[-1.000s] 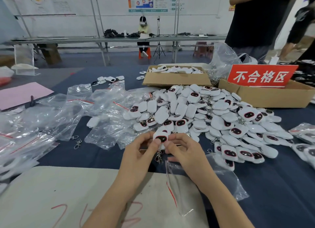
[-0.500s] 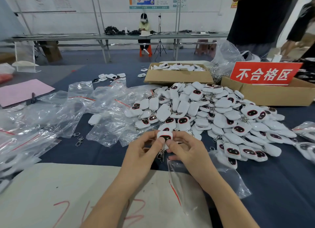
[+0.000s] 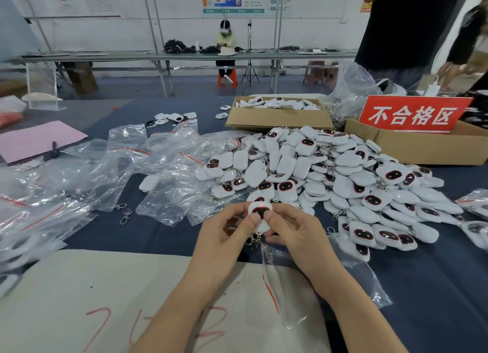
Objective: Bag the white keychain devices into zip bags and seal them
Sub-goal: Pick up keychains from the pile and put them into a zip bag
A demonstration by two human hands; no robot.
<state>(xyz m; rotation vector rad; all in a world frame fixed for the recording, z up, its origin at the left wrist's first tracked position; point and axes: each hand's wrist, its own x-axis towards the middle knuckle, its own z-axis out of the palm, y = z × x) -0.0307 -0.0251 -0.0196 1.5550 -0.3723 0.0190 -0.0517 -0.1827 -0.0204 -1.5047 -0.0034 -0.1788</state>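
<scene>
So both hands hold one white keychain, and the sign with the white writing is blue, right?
Not quite. The left hand and right hand do hold one white keychain, but the sign with the white writing is red, not blue. The head view shows it.

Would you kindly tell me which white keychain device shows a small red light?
The keychain device held between the left hand and right hand: a red dot glows above its dark face, unlike those in the pile.
</scene>
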